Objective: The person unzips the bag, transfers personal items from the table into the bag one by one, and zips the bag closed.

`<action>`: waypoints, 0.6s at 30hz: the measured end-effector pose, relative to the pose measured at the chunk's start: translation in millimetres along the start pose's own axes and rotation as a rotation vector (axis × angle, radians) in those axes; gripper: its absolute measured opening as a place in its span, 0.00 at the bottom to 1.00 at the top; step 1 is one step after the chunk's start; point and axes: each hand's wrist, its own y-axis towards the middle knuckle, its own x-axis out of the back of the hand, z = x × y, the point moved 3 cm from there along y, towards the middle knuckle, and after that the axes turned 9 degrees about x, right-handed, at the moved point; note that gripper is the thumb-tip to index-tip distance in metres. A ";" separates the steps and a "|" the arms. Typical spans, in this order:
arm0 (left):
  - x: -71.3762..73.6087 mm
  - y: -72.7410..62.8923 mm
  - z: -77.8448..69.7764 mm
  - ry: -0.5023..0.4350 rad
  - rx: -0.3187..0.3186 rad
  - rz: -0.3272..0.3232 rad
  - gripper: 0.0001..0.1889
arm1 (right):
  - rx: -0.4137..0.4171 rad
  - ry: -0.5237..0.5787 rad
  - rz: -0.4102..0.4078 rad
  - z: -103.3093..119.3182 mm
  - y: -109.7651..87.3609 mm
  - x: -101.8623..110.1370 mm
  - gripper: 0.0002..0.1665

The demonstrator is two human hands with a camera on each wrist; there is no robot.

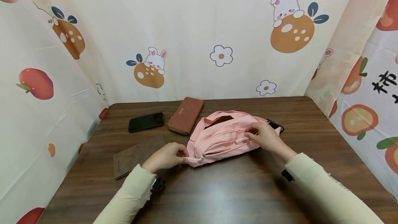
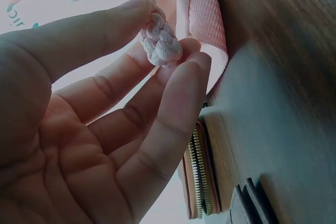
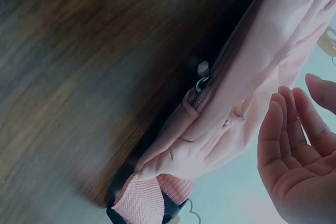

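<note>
A pink waist bag [image 1: 217, 136] lies on the wooden table, with a black buckle [image 1: 274, 124] at its right end. At the bag's left end, my left hand [image 1: 168, 156] pinches a pale braided zipper pull [image 2: 157, 40] between thumb and fingers; in the left wrist view the pink webbing strap [image 2: 206, 11] is just behind it. Over the bag's right part is my right hand [image 1: 264, 136], its fingers loosely bent and thumb apart, nothing between them in the right wrist view. Another braided pull [image 1: 242, 140] lies on the bag beside it. A small metal zipper slider [image 3: 202, 83] shows along the bag's edge.
A reddish-brown zip wallet [image 1: 186, 115] lies behind the bag, left of it. Further left rests a black phone [image 1: 146, 122]. A flat grey-brown wallet [image 1: 136, 156] is beside my left hand, partly behind it. Printed curtains [image 1: 192, 37] enclose the wooden table [image 1: 217, 189] on three sides.
</note>
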 end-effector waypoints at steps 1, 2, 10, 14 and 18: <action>0.0 -0.2 0.2 -0.001 0.000 0.003 0.03 | 0.006 0.001 0.009 0.2 0.2 -1.2 0.03; 0.0 -0.4 0.4 -0.001 -0.002 0.006 0.03 | 0.014 0.002 0.014 0.5 0.2 -2.3 0.02; -0.7 -1.9 1.3 -0.011 -0.022 0.009 0.02 | 0.034 -0.042 0.055 -0.7 -1.6 -8.2 0.04; -2.7 -1.7 1.4 -0.016 -0.028 0.013 0.02 | 0.045 -0.068 0.070 -0.5 -3.8 -10.9 0.05; -1.8 -1.1 1.6 -0.008 -0.040 -0.001 0.02 | 0.066 -0.073 0.077 -0.3 -3.0 -13.1 0.06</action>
